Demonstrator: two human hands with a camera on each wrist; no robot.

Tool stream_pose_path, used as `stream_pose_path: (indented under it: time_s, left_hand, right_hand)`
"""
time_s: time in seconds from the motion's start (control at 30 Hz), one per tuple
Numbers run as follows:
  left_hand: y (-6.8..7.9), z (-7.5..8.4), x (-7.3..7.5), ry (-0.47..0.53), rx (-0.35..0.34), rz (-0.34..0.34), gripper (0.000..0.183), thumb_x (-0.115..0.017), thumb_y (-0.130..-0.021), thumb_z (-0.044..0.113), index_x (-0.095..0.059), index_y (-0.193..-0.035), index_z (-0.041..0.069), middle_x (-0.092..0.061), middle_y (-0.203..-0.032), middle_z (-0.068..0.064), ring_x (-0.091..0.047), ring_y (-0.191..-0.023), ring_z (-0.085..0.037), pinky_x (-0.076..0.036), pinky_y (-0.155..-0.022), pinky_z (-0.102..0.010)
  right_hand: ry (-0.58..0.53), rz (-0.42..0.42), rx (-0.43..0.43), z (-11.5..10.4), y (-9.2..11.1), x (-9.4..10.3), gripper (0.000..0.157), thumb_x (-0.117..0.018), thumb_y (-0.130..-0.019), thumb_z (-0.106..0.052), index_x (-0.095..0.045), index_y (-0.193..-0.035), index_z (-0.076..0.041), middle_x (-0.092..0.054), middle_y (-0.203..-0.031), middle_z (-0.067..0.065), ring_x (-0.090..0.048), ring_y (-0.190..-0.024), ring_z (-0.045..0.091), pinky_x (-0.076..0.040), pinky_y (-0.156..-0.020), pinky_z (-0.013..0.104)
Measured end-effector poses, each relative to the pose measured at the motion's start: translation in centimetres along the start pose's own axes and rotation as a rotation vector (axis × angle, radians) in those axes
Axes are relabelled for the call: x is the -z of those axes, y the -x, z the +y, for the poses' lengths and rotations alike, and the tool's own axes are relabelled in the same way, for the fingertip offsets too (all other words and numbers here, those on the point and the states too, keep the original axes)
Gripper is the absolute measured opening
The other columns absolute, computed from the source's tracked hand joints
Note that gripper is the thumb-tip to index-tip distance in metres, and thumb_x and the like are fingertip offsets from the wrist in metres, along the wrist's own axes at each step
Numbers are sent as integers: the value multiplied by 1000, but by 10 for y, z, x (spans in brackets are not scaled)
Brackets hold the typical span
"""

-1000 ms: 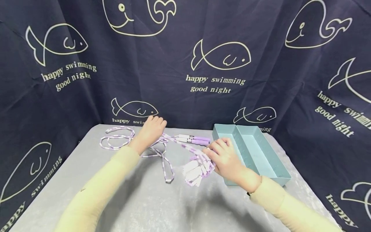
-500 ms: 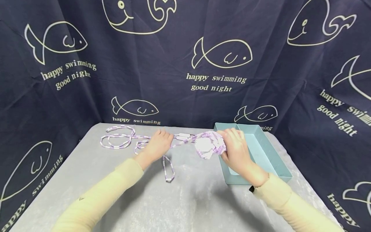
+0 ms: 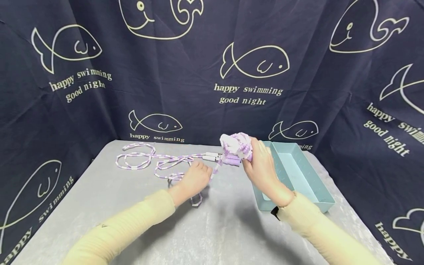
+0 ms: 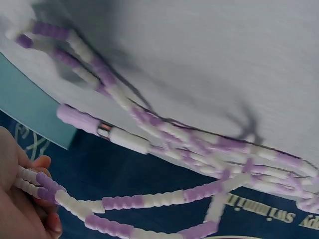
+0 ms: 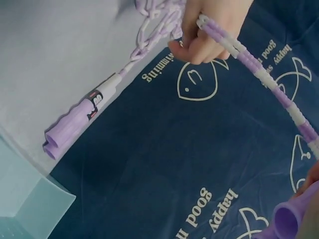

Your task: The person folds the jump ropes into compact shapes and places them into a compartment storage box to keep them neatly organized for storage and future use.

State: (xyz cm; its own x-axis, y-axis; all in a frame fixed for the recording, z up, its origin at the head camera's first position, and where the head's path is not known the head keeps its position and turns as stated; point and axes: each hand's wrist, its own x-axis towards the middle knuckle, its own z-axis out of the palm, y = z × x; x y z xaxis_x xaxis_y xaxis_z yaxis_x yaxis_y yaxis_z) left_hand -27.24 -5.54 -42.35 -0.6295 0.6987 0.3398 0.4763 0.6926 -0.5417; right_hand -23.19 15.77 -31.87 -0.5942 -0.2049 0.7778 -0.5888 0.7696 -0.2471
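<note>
My right hand (image 3: 261,165) grips a gathered beaded jump rope (image 3: 236,145) in purple and white, held up above the table by the left side of the box. Purple handle ends (image 5: 286,219) of this rope show by that hand in the right wrist view. Lower and to the left, my left hand (image 3: 195,176) curls round a doubled strand (image 5: 254,64) that stretches across to the right hand. Further beaded strands (image 4: 164,199) trail from the left hand in its wrist view. A second jump rope (image 3: 135,154) lies loosely looped on the table, its purple handles (image 3: 230,159) side by side behind my hands.
On the right of the grey table (image 3: 212,235) stands a teal box (image 3: 326,207) with two long compartments, partly covered by my right forearm. Dark blue cloth (image 3: 198,73) with fish drawings hangs behind and at both sides.
The right hand has lifted the gathered rope up from near the table. My left hand has come toward me and to the right, drawing the strand along.
</note>
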Motion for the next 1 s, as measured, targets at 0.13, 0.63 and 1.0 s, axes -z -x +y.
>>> stream_pose_path:
  time_s: [0.13,0.63,1.0]
  left_hand:
    - [1,10,8,-22,2,-4,16,-64,-82,26,-53,-83,14,-57,-72,2,-46,-68,-14,-33,-68,-29]
    - [8,31,43,-52,1,139,23,-64,-80,31,-50,-66,18,-48,-55,6,-35,-53,-12,-27,-61,-30]
    - [6,17,79,14,32,267,19,-63,-75,24,-50,-63,19,-45,-52,6,-37,-50,-14,-29,-59,-32]
  right_hand:
    - [64,-8,-74,3,-10,-7,35,-60,-76,-4,-50,-110,-1,-58,-85,17,-53,-82,35,-35,-66,45]
    - [351,-111,-139,23,-29,-38,44,-67,-75,-6,-50,-115,-9,-59,-92,17,-53,-85,39,-35,-67,53]
    - [600,-47,17,41,-20,-60,23,-49,-84,-2,-53,-106,-7,-54,-80,19,-50,-77,40,-33,-63,51]
